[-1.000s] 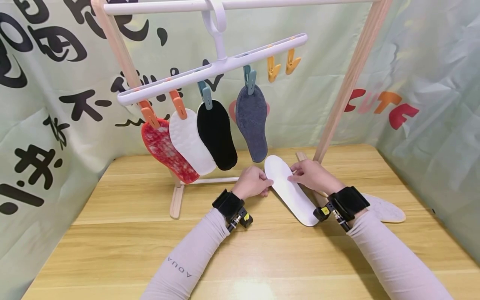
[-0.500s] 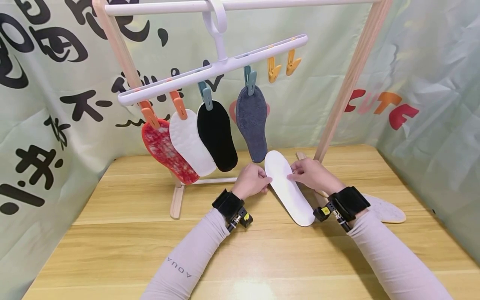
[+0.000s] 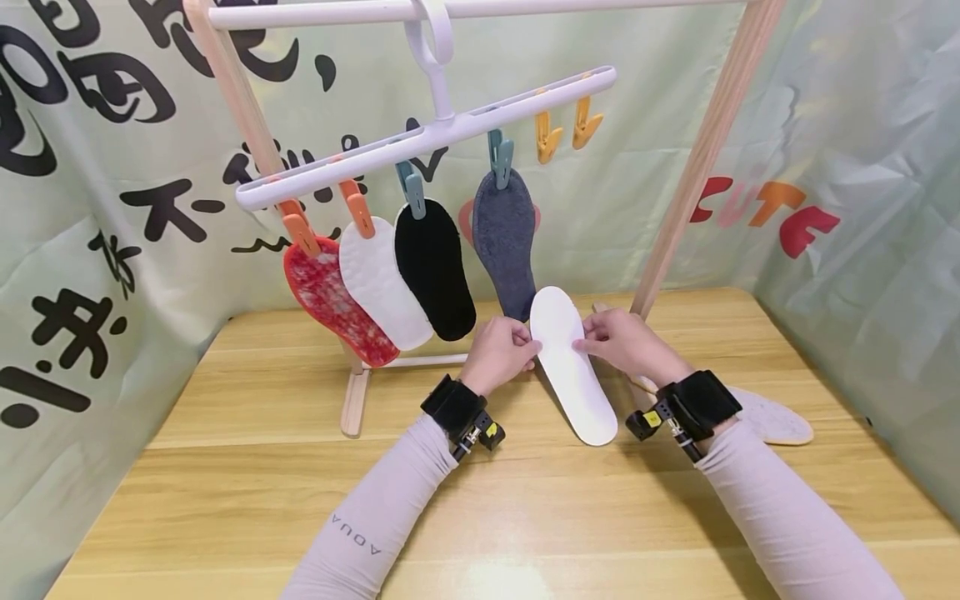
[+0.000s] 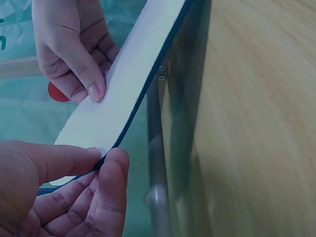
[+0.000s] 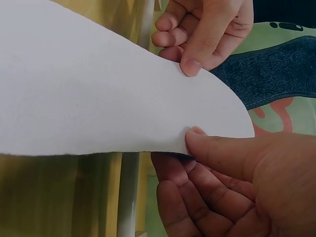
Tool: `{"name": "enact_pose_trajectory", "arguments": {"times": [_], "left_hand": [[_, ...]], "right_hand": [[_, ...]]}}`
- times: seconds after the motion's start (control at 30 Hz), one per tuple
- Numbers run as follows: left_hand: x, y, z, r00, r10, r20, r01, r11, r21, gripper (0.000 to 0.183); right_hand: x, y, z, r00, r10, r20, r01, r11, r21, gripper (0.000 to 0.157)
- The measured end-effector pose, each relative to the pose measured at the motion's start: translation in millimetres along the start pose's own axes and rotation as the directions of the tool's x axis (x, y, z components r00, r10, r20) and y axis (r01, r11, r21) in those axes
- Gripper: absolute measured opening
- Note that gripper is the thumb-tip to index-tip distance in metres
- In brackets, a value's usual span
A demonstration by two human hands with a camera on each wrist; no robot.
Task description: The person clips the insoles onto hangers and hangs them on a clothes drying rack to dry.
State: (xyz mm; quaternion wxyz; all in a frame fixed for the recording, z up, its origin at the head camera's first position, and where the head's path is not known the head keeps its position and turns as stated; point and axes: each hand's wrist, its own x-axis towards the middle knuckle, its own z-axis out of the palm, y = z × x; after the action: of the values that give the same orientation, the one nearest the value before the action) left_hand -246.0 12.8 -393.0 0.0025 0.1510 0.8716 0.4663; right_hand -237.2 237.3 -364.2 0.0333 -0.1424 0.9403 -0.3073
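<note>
A white-faced insole (image 3: pixel 573 375) with a dark underside is held between both hands, its upper end tilted up toward the hanger. My left hand (image 3: pixel 499 354) pinches its left edge between thumb and fingers. Opposite, my right hand (image 3: pixel 628 342) pinches the right edge, thumb on the white face and fingers beneath, as the right wrist view shows. Just behind the insole's upper end hangs a grey-blue insole (image 3: pixel 504 242) from a blue clip (image 3: pixel 500 158). Two yellow clips (image 3: pixel 548 140) to its right hold nothing.
A tilted white hanger (image 3: pixel 442 133) hangs from a wooden rack (image 3: pixel 693 167). On its left side hang a red insole (image 3: pixel 330 287), a white insole (image 3: pixel 378 279) and a black insole (image 3: pixel 435 271). Another pale insole (image 3: pixel 768 417) lies on the table (image 3: pixel 480 500) by the right wrist.
Both hands have raised the white-faced insole a little; its upper end is higher and its lower end has swung left. It now overlaps the grey-blue insole's lower tip.
</note>
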Motion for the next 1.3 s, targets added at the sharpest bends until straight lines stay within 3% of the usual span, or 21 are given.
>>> {"name": "enact_pose_trajectory", "arguments": {"times": [0.33, 0.87, 1.3], "left_hand": [[-1.9, 5.8, -4.9, 0.997, 0.065, -0.032, -0.064, 0.998, 0.027, 0.018], [-2.9, 11.6, -6.7, 0.997, 0.074, -0.037, -0.077, 0.993, -0.092, 0.014], [0.9, 21.9, -16.3, 0.988, 0.137, -0.066, -0.143, 0.986, -0.089, 0.013]], "right_hand": [[-1, -2, -5.4, 1.000, -0.005, -0.026, 0.005, 1.000, 0.009, 0.016], [-2, -7, -13.2, 0.999, 0.028, -0.033, -0.026, 0.999, 0.046, 0.018], [4, -12, -23.1, 0.997, -0.007, -0.072, 0.011, 0.999, 0.045, 0.022]]}}
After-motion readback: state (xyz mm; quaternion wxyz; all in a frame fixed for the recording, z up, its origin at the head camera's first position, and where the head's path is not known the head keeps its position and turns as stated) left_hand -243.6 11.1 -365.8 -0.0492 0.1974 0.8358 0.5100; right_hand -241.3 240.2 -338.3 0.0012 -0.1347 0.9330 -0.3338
